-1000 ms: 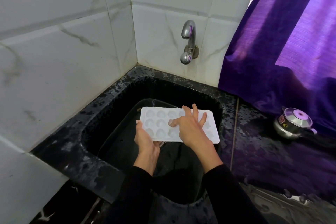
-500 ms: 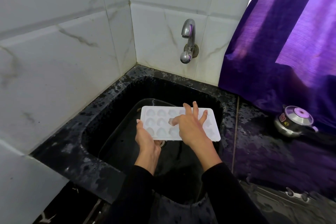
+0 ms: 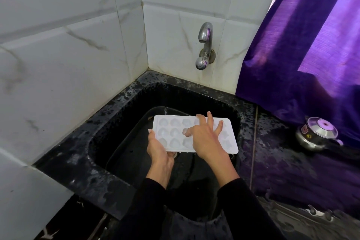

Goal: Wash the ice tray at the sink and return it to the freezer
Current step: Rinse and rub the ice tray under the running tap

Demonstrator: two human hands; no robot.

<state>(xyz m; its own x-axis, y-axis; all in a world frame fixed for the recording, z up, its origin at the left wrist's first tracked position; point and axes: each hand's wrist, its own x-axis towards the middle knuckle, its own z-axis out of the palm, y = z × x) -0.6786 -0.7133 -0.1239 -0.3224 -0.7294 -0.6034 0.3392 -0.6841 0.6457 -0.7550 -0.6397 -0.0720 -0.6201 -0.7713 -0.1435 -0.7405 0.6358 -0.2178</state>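
Observation:
A white ice tray [image 3: 171,132] with heart-shaped cups is held level over the black sink [image 3: 124,115]. My left hand [image 3: 158,150] grips the tray's near left corner, thumb on the rim and fingers hidden beneath. My right hand [image 3: 206,138] lies on top of the tray with fingers spread, and its thumb presses into a middle cup. The right part of the tray is partly covered by that hand. The steel tap [image 3: 204,45] on the tiled wall above shows no water running.
A black tub [image 3: 126,148] sits inside the sink under the tray. White marble-look tiles close off the left and back. A purple curtain [image 3: 303,45] hangs at the right, above a wet black counter with a steel pot [image 3: 315,134].
My right hand's thumb and fingers shifted slightly across the tray's cups. The tray and my left hand stay in place over the sink.

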